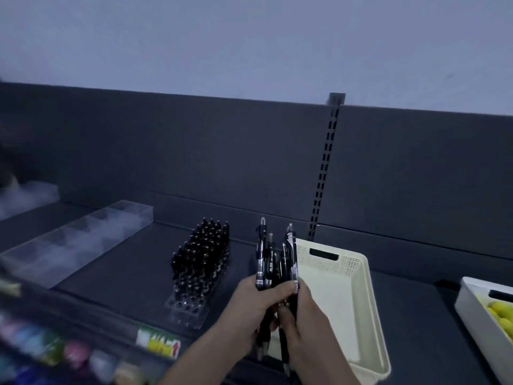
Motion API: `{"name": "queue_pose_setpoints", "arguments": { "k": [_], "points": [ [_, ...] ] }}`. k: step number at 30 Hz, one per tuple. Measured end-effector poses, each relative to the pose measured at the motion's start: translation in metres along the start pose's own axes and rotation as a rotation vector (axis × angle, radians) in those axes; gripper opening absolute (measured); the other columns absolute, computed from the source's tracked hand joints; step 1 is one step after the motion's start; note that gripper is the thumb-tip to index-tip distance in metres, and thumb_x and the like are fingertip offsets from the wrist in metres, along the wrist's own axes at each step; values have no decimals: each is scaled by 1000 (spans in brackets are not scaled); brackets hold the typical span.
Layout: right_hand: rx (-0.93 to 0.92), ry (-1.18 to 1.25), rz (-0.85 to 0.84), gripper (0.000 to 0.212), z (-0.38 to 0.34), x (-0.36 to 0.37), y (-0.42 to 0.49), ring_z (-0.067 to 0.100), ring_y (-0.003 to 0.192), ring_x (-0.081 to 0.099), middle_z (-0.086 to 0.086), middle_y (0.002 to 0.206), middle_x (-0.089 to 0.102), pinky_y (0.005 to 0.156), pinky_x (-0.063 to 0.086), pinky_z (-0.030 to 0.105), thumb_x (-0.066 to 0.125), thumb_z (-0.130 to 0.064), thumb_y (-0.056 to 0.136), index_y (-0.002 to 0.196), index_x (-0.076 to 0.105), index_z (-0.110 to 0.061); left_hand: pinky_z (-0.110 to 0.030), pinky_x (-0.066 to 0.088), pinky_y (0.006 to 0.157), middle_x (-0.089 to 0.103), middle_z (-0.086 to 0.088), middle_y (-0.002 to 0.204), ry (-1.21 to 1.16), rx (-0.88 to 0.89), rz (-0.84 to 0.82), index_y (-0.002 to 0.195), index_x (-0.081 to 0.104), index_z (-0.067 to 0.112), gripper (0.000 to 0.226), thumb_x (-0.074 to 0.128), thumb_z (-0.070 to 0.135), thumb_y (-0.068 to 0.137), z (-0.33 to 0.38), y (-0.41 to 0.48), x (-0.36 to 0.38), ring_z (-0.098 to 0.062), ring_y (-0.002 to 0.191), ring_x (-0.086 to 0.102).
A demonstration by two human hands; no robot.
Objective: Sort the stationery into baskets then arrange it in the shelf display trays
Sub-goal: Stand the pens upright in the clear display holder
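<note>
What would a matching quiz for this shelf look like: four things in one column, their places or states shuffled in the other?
1. pen bundle
2. pen rack
3. cream basket
4. white basket

a. far right, holds yellow items
b. gripped by left hand and right hand
c. stands left of both hands, mostly full
d. by the right hand, nothing visible inside

Pairs: 1-b, 2-c, 3-d, 4-a

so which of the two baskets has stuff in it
The white basket at the far right edge, holding yellow items. The cream basket in the middle shows only bare floor.
</note>
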State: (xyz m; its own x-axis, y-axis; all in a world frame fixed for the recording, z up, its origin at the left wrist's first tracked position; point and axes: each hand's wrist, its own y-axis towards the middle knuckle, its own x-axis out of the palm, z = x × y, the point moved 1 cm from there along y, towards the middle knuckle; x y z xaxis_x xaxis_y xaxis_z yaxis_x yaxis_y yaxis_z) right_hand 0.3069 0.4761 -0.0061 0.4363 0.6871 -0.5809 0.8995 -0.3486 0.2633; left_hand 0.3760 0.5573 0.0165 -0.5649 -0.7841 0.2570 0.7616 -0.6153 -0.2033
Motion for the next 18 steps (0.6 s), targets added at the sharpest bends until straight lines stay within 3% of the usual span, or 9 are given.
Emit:
{"name": "queue_pose_setpoints", "arguments": {
  "k": [2, 5, 9, 14, 18],
  "points": [
    [-41, -29, -13, 31, -13, 12, 3, 2, 84, 59, -14, 99, 60, 72, 42, 13, 37, -29, 96, 126, 31, -35, -20, 35, 39, 57, -1, 51, -63, -15, 32, 70, 66, 11, 10, 70, 11, 79, 4, -8, -19, -13, 43, 49],
    [-82, -80, -22, 23, -30, 33, 5, -6, 69, 56, -19, 80, 56, 61, 40, 10, 35, -27, 98, 117, 30, -39, -20, 40, 41, 61, -2, 54, -132, -23, 50, 69, 68, 11, 10, 70, 14, 78, 7, -21, -48, -14, 47, 54],
    [-65, -151, -107, 34, -54, 68, 8, -1, 69, 55, -18, 77, 55, 61, 42, 14, 27, -39, 98, 129, 31, -27, -21, 41, 40, 60, -3, 57, -253, -67, 65, 70, 67, 9, 12, 67, 16, 80, 5, -27, -89, -14, 47, 54],
    [127, 37, -128, 13, -82, 123, 23, -9, 66, 59, -11, 73, 63, 59, 43, 8, 33, -32, 99, 108, 41, -36, -19, 38, 36, 60, -6, 56, -244, -85, 65, 87, 67, 0, 13, 64, 12, 84, 10, -19, -158, -14, 42, 53],
    [230, 122, -109, 11, -107, 163, 32, 16, 74, 60, 1, 82, 65, 66, 45, 25, 36, -24, 100, 95, 46, -26, -17, 35, 33, 55, -5, 48, -146, -111, -14, 71, 64, 0, 9, 65, 3, 79, 20, -10, -212, -12, 32, 46]
  ]
}}
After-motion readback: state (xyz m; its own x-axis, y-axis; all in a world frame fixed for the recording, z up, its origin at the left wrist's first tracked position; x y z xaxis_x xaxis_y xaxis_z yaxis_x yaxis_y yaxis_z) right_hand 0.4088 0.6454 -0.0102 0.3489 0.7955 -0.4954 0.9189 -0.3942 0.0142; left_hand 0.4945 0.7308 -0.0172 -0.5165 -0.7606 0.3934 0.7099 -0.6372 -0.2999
